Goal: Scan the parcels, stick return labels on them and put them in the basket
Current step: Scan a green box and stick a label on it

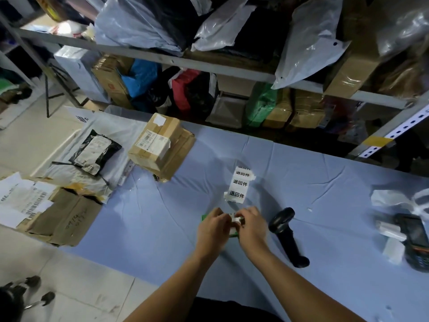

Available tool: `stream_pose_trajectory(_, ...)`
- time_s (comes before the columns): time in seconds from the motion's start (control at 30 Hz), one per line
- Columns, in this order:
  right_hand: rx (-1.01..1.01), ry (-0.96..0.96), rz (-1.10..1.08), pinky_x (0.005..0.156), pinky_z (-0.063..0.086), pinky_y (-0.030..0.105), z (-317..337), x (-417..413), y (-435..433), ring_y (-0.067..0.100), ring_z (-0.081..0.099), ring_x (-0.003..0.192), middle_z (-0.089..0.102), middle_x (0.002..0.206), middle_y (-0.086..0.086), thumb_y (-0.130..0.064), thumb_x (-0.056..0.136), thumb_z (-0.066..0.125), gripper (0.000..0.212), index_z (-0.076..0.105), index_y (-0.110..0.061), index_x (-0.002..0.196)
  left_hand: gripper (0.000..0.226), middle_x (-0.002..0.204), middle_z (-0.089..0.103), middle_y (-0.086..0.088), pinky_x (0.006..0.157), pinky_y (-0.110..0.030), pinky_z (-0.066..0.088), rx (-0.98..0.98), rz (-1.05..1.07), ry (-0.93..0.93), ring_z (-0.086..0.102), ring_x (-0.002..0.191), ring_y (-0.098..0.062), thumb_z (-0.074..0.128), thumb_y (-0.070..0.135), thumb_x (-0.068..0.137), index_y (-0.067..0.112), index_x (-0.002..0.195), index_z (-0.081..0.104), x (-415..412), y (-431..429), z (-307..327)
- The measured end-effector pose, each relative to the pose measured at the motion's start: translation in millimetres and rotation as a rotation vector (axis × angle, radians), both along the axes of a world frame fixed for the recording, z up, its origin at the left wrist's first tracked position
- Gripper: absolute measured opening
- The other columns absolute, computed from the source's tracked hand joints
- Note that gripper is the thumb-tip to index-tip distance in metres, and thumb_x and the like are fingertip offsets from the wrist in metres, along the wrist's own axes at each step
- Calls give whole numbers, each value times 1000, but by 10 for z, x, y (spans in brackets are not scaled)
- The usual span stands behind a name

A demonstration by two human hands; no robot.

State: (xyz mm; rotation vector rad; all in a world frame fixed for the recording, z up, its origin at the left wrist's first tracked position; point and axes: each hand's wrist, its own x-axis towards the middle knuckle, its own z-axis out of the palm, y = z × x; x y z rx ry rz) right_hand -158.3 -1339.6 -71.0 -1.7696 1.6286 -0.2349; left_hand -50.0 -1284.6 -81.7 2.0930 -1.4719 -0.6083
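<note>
Labelling is in hand, I judge: my left hand [212,226] grips the green parcel [234,234] at near centre, my right hand [252,225] pinches a return label [236,220] on it; next, press it flat

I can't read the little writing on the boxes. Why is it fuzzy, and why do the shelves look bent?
Head view: the wide-angle lens bows the shelf rail; the whole picture is soft, so small print on the carton blurs while the big label strip is readable; the white label pinched between left hand and right hand looks smeared; the plastic bags glare.
</note>
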Motion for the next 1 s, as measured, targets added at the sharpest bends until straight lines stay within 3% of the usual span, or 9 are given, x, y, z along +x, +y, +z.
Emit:
stream_pose_trajectory(0.07,6,52,42,84,50,31,-44,-35,5,14,57,96,55,106,-8,-19,93,61,10,68,-17,101,8,94,54,-5,59,-38,45,25,-15,-92,57,76,-27,65,22,88,16,85,70,-10,32,-25)
stream_pose_trajectory(0.2,-11,63,1,92,48,33,-62,-172,-13,19,52,110,48,119,-2,-28,90,71,16,72,-18,103,13,98,44,-4,57,-37,47,46,235,-25,57,73,-31,69,27,86,15,89,63,17,104,-68)
stream_pose_trajectory(0.33,51,-66,-96,89,50,37,-102,-246,-12,28,57,110,57,123,8,-23,91,69,31,57,-16,119,48,108,50,-7,78,-40,51,150,463,54,57,94,-29,76,40,80,13,115,58,128,166,-116)
stream_pose_trajectory(0.43,107,-64,-86,92,51,37,-106,-257,-20,29,62,111,65,125,10,-23,94,65,38,57,-12,129,46,108,65,-8,86,-37,52,263,510,322,63,100,-26,77,38,81,11,113,60,146,178,-136)
stream_pose_trajectory(0.53,103,-94,-56,86,53,36,-73,-255,-21,26,65,99,71,113,8,-22,93,66,26,66,-11,116,37,98,71,-3,77,-28,54,189,541,449,66,85,-15,82,33,77,15,103,64,143,284,-73)
stream_pose_trajectory(0.63,63,-157,0,77,47,26,49,-152,40,17,63,87,74,106,5,-24,90,71,25,70,-12,112,41,94,68,2,76,-28,55,112,630,413,65,81,-10,85,38,71,20,100,63,188,444,72)
stream_pose_trajectory(0.8,9,-286,86,83,55,35,389,306,295,20,67,93,74,101,0,-31,85,76,30,70,-17,111,46,95,66,2,73,-31,57,-29,812,359,65,81,-9,86,44,66,23,98,61,487,765,482)
stream_pose_trajectory(0.9,-41,-355,122,82,56,37,663,687,518,18,69,90,74,96,-2,-33,82,77,28,72,-20,106,39,88,68,4,60,-19,53,-163,847,330,65,73,-3,88,42,66,25,90,62,832,1027,801)
stream_pose_trajectory(1.0,-60,-424,125,78,56,33,1010,1162,759,14,70,87,74,90,-7,-36,80,79,29,75,-22,104,41,87,70,0,65,-30,58,-243,830,302,67,77,-10,87,45,68,21,91,64,1289,1350,1138)
